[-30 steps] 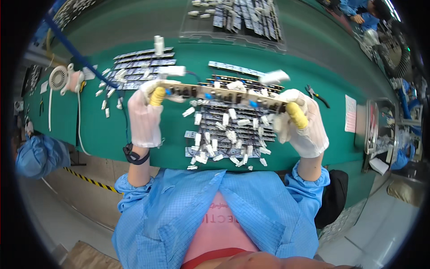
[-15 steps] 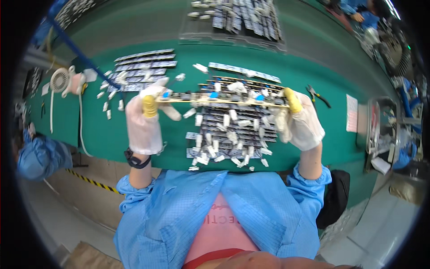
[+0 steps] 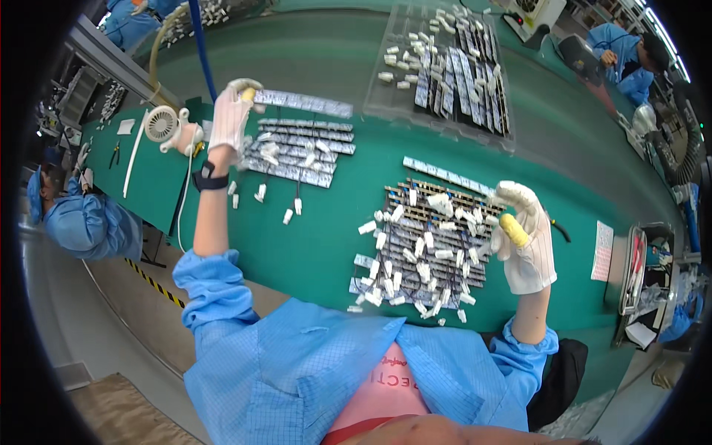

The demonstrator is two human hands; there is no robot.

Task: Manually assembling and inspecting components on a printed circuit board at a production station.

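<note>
My left hand (image 3: 233,119), in a white glove with a yellow thumb cover, pinches the left end of a long narrow circuit board strip (image 3: 304,103). The strip is held at the far edge of a group of similar strips (image 3: 300,152) with white connectors on short leads. To the right lies a larger pile of circuit board strips (image 3: 437,230), strewn with white connectors (image 3: 423,271). Beside this pile's right end is my right hand (image 3: 525,237), gloved alike, its fingers curved and apart with nothing seen between them. One single strip (image 3: 447,175) lies along the pile's far side.
A clear plastic tray (image 3: 378,89) of strips stands on the far belt. White fan (image 3: 162,124) at left, paper sheet (image 3: 602,251) and a bin of small items (image 3: 630,271) at right. Blue-clad co-workers sit left (image 3: 93,219) and far right (image 3: 623,63).
The strip that both hands held over the larger pile has moved left and away to the other group, in my left hand only. My right hand has let go. The view has shifted.
</note>
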